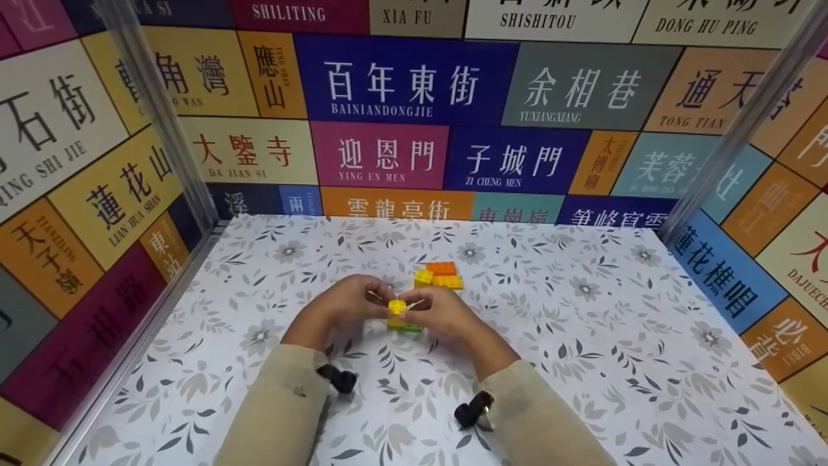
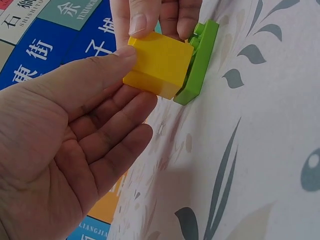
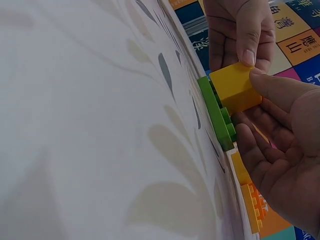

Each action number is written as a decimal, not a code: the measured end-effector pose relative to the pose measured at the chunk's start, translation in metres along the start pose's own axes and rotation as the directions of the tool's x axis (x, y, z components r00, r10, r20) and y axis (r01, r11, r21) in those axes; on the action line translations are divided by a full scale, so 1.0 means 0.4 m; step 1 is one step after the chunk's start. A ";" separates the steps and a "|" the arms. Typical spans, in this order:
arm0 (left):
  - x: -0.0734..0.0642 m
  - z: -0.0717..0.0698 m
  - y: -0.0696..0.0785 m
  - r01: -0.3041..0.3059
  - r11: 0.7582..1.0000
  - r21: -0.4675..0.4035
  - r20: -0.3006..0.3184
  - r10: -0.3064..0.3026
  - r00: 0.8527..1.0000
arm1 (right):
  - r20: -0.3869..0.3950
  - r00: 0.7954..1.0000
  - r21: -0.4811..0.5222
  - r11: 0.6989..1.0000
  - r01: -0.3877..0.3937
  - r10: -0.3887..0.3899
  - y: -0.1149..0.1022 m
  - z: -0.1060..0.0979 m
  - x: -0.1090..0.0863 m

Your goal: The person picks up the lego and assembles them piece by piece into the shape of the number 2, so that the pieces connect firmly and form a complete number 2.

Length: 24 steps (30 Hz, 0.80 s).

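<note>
A yellow toy building brick [image 2: 159, 65] is pinched between both hands at the middle of the table. My left hand [image 1: 349, 301] holds it from the left, with the thumb along one side. From the right, my right hand [image 1: 446, 315] grips the same brick with thumb and fingers. Against the yellow brick's underside is a longer green brick [image 3: 216, 114], lying on the table with studs showing at one end. Whether the two are pressed fully together cannot be made out. The right fingers are close to the green brick's bare studs.
Just behind the right hand lie an orange brick [image 1: 442, 267], a flat yellow brick [image 1: 449, 282] and a smaller yellow brick [image 1: 423, 278]. A leaf-patterned cloth [image 1: 582, 388] covers the table. Panels with printed signs [image 1: 407, 81] wall in the back and sides.
</note>
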<state>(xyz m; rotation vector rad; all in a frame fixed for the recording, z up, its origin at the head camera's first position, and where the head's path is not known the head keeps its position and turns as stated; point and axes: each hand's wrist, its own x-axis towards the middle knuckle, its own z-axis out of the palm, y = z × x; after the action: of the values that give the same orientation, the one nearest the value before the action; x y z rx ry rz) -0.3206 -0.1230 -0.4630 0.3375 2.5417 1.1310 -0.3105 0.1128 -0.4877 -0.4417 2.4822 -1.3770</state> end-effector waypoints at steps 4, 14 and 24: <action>0.003 0.003 0.002 0.022 1.000 -0.006 0.005 -0.022 1.000 | -0.006 1.000 0.011 1.000 -0.004 0.004 0.000 0.001 0.000; 0.000 0.001 0.006 0.045 0.999 -0.018 0.017 -0.045 0.999 | 0.001 1.000 0.032 0.999 -0.029 0.029 -0.003 0.001 0.001; 0.002 0.003 -0.004 -0.005 1.000 -0.015 0.013 0.005 1.000 | 0.003 1.000 0.010 1.000 -0.025 0.025 -0.003 0.003 0.000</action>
<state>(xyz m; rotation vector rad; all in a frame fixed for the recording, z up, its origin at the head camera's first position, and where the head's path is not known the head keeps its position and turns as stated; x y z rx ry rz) -0.3209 -0.1229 -0.4650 0.3462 2.5211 1.1448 -0.3099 0.1115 -0.4873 -0.4092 2.4689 -1.3783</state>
